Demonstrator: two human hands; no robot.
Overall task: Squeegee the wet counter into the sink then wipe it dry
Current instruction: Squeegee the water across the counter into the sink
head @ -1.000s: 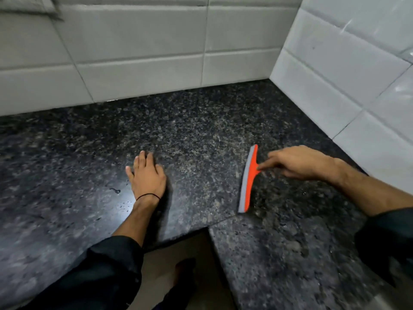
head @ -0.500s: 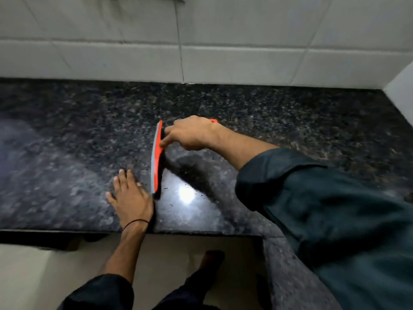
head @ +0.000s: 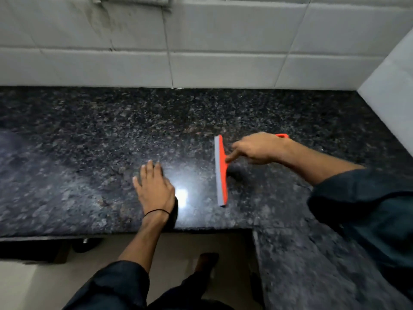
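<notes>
head view, right hand (head: 259, 148): mine, wrapped round the orange handle of the squeegee (head: 221, 171), index finger stretched forward onto the back of the blade bar.
head view, left hand (head: 154, 189): flat on the counter (head: 89, 135), palm down, fingers spread a bit, holding nothing; thin black band at the wrist.
squeegee location: blade edge down on the granite, running front to back, right of my left hand and apart from it; handle end pokes out behind my right wrist.
counter state: dark speckled stone, glossy glare patch between left hand and blade; can't tell actual water from shine, frame is motion-blurred.
sink: not in view, can't tell which side.
surroundings: white tiled wall (head: 201, 41) behind and on the right; counter turns a corner toward me on the right.
handling guess: light plastic tool, stiff bar, soft grey rubber lip that flexes; wet handle likely slippery.
where to hold: the handle, finger on the bar for even pressure.
stage guess: squeegee pass; dry wipe not yet done, no cloth visible.
</notes>
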